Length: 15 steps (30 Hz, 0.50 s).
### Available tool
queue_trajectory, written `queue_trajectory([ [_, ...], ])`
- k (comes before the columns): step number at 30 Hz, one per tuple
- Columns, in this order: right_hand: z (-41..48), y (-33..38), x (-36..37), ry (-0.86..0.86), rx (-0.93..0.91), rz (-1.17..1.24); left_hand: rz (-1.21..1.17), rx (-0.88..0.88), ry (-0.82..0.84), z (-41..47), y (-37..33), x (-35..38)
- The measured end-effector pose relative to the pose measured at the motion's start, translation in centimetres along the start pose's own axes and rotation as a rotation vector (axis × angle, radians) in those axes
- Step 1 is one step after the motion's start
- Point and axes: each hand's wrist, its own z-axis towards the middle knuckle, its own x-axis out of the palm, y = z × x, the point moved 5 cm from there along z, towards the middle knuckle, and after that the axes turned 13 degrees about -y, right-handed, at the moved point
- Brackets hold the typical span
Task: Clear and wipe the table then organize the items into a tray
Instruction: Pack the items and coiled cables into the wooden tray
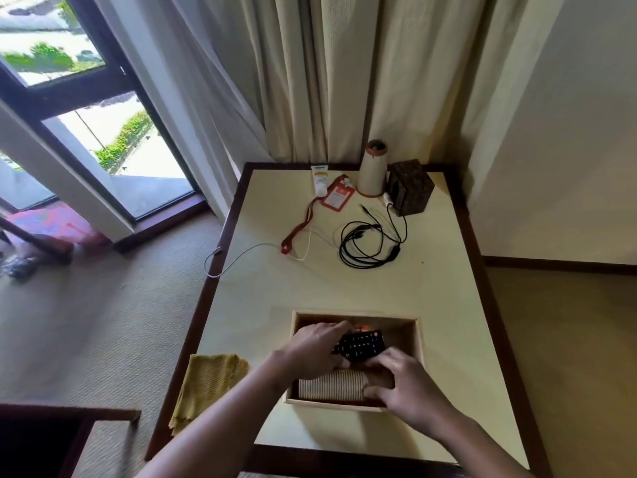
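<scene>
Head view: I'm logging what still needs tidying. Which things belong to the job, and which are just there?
Job: tray, remote held by left hand and right hand, striped roll, yellow cloth, black cable, white cable, red badge, tube, cone, dark box, table.
Just there: curtains, glass door, carpet.

Holding a black plastic remote control (360, 345) with left hand (312, 350) and right hand (410, 388) inside a pale wooden tray (420, 339). Just beyond a striped beige fabric roll (331, 386) there.

Cream curtains (310, 81), carpet (103, 322), glass door (86, 115)
</scene>
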Motion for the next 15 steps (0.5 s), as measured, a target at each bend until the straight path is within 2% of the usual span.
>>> queue_trajectory([
  [4, 0.3, 0.1, 0.3, 0.054, -0.030, -0.126, -0.044, 0.015, 0.022, 0.0, 0.5, 0.5],
  [12, 1.2, 1.5, 0.9, 0.168, -0.058, -0.195, -0.013, -0.014, 0.051, 0.1, 0.8, 0.6],
  [15, 1.7, 1.4, 0.3, 0.202, -0.032, -0.147, 0.053, 0.032, 0.001, 0.0, 0.5, 0.5],
])
